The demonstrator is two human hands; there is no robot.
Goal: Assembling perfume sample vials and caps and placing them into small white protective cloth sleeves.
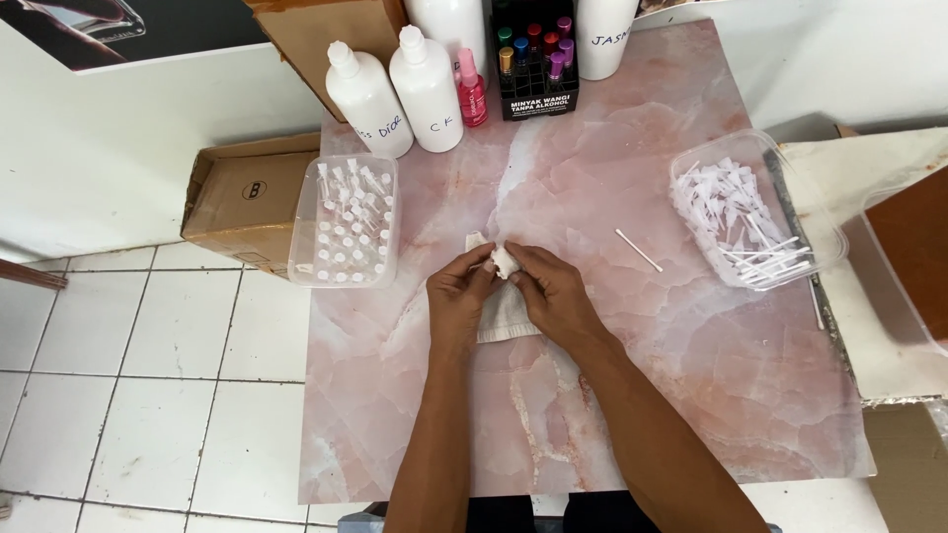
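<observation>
My left hand (460,293) and my right hand (549,286) meet over the middle of a pink marble-patterned tabletop (632,395). Between their fingertips they pinch a small white object (505,261), held just above a white cloth (502,316) lying under my hands. What the small white object is cannot be told; my fingers cover most of it. A thin white spray tube (639,250) lies loose on the table to the right of my hands.
A clear tray of several small capped vials (346,222) sits left. Another clear tray of white sprayer tubes (743,212) sits right. White bottles (427,91), a pink spray bottle (472,89) and a black rack of coloured bottles (534,59) stand at the back. A cardboard box (242,202) sits beside the table.
</observation>
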